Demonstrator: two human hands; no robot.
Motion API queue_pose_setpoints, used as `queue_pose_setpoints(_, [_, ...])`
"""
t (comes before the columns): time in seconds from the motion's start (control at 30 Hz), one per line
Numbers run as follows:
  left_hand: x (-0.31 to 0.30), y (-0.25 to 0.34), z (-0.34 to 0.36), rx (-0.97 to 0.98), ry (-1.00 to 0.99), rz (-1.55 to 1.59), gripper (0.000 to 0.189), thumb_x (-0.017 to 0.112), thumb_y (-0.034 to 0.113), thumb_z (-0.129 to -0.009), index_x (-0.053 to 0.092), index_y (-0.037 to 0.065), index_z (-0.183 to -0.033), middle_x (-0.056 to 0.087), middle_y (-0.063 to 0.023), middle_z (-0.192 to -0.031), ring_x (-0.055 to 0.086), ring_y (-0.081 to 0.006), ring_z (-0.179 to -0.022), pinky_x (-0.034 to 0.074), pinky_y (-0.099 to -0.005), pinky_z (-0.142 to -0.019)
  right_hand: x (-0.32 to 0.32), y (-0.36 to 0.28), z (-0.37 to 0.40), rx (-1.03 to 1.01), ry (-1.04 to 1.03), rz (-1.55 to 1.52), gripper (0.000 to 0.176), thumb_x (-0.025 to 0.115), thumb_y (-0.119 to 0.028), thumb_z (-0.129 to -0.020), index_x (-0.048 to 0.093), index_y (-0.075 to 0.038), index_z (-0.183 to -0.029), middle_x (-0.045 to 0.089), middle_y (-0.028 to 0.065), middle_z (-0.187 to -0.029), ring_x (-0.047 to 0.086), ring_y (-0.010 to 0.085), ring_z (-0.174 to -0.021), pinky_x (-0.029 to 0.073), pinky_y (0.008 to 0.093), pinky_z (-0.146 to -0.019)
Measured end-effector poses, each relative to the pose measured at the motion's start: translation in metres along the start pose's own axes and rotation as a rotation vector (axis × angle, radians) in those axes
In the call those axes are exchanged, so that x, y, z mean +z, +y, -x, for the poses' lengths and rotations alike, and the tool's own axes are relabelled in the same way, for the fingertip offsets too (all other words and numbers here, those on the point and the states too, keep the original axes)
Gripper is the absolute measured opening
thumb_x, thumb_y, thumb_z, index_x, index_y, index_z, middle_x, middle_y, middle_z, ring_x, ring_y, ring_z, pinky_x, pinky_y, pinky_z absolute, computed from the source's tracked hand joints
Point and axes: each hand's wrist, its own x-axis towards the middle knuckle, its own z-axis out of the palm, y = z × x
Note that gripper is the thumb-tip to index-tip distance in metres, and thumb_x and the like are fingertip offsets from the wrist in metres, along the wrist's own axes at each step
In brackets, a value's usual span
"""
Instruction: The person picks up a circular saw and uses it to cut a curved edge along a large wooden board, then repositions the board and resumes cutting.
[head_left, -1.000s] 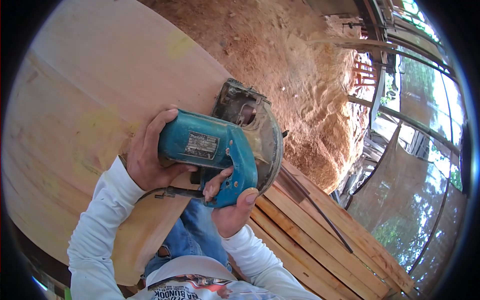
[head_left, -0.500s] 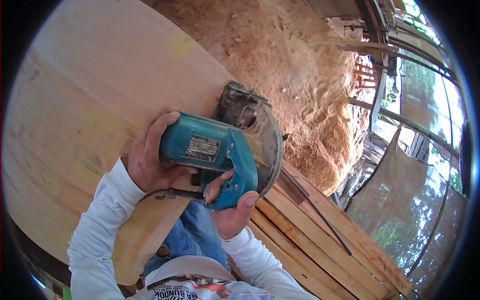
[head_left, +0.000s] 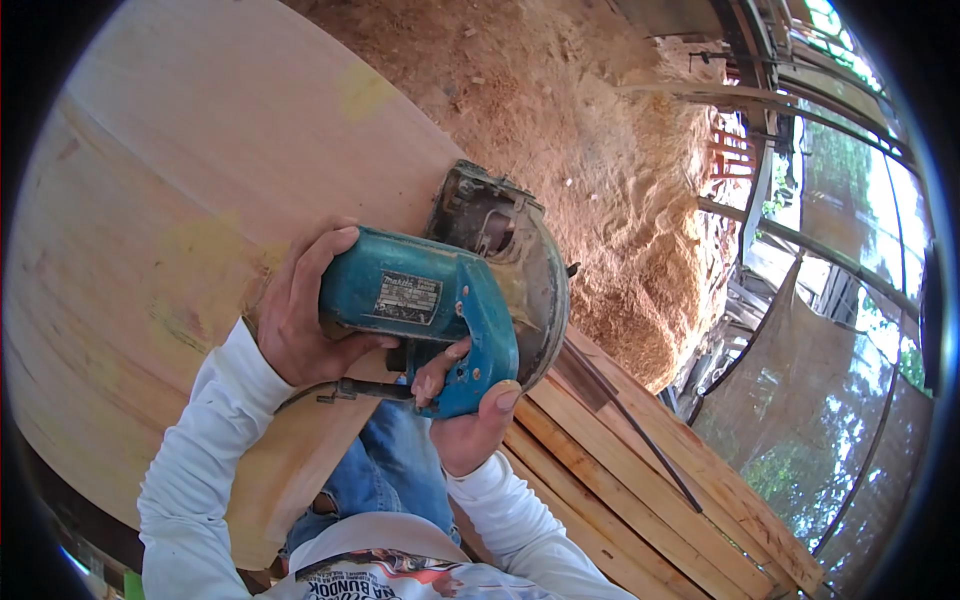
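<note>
A teal circular saw (head_left: 395,285) with a dusty, worn blade guard (head_left: 535,290) sits at the right edge of a wide wooden slab (head_left: 200,130). My left hand (head_left: 300,305) is wrapped round the rear of its motor housing, thumb underneath. The rear handle is gripped by my right hand (head_left: 472,432), with a finger through the handle opening near the trigger and the thumb on the outside. A black power cord (head_left: 365,388) leaves the handle and passes below my left hand. The blade itself is hidden by the guard.
Several long planks (head_left: 620,470) lie to the lower right, with a thin dark bar (head_left: 635,425) across them. Sawdust (head_left: 640,250) is heaped on the ground beyond the slab. A mesh sheet (head_left: 810,400) hangs at the far right beside wooden posts.
The saw and my right hand have shifted very slightly to the right. Both hands keep the same grip.
</note>
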Motion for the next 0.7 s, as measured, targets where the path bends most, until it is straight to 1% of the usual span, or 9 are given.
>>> queue_pose_setpoints(0.33, [-0.002,0.001,-0.001,0.007,-0.009,-0.006,0.111,0.100,0.018,-0.059,0.037,0.002,-0.149,0.052,-0.0278,-0.141,0.056,-0.0484,-0.126,0.050,-0.0505,-0.104,-0.002,0.001,0.000,-0.016,-0.020,0.004,0.084,0.058,-0.077,-0.090,0.053,-0.002,-0.125,0.062,0.0096,-0.085,0.057,0.0178,-0.074,0.046,0.0309,-0.066])
queue_pose_setpoints(0.6, [-0.001,0.004,0.002,-0.016,0.000,-0.019,0.110,0.101,0.018,-0.058,0.039,0.004,-0.148,0.052,-0.0255,-0.142,0.057,-0.0465,-0.127,0.051,-0.0497,-0.103,-0.007,0.003,0.000,-0.002,-0.009,-0.010,0.084,0.061,-0.078,-0.087,0.055,-0.002,-0.123,0.062,0.0102,-0.082,0.058,0.0185,-0.073,0.046,0.0312,-0.064])
queue_pose_setpoints(0.7, [0.001,0.001,0.007,-0.033,-0.026,-0.034,0.117,0.102,0.023,-0.057,0.035,0.005,-0.151,0.049,-0.0264,-0.146,0.053,-0.0458,-0.133,0.048,-0.0495,-0.109,-0.011,0.003,-0.001,-0.002,-0.007,0.011,0.086,0.061,-0.080,-0.086,0.055,-0.002,-0.122,0.062,0.0100,-0.081,0.058,0.0187,-0.072,0.047,0.0311,-0.063])
